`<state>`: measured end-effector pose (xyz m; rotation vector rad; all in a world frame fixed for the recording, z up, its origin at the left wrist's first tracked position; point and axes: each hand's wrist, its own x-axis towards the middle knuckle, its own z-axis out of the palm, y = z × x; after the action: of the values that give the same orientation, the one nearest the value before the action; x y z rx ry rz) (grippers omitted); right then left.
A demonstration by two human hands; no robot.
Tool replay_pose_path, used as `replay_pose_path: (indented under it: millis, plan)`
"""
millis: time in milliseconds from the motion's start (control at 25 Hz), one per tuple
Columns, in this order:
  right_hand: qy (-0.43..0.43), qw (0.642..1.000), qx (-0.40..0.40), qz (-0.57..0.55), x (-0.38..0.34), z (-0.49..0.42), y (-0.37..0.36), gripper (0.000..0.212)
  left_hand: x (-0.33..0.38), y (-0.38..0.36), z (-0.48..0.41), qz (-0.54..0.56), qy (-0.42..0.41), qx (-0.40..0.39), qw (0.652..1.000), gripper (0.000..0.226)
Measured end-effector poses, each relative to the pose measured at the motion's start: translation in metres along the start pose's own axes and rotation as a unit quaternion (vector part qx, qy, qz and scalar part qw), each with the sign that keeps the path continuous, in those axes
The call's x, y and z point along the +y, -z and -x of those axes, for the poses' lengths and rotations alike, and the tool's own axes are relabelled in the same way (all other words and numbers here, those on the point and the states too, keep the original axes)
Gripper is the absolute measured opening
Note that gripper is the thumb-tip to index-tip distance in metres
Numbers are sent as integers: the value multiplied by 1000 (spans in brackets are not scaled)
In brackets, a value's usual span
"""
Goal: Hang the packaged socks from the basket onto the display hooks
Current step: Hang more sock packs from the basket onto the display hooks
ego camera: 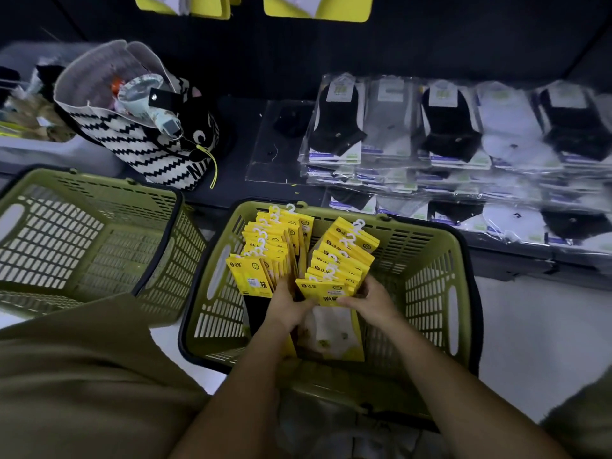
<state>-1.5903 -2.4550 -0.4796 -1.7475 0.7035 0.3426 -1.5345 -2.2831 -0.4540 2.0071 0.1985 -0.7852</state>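
— Pale floor (530, 326) below; where are the socks?
— Yellow sock packs (337, 260) stand in the green basket (430, 260). Left hand (288, 309) and right hand (371, 301) grip the front pack. Empty basket (82, 240) sits left, striped bag (142, 140) behind.

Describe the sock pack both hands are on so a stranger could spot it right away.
Find the right green basket, the one holding yellow packs. Inside, two fans of packs stand upright; take the right fan. The pack is its nearest one, pinched between the left hand and right hand, with white socks showing below its yellow header.
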Motion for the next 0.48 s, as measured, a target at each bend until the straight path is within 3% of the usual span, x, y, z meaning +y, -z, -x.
replay_pose_path:
  millis: [200, 360, 480]
  plan:
    - [50, 998, -37, 1, -3, 12, 21, 59, 9, -1, 2, 5, -108, -122, 987, 88]
    - [58, 997, -58, 15, 0, 20, 40, 58, 13, -8, 7, -24, -146, -108, 983, 78]
    - [48, 996, -57, 38, 11, 29, 41, 83, -3, -19, 14, -58, -129, -147, 979, 90]
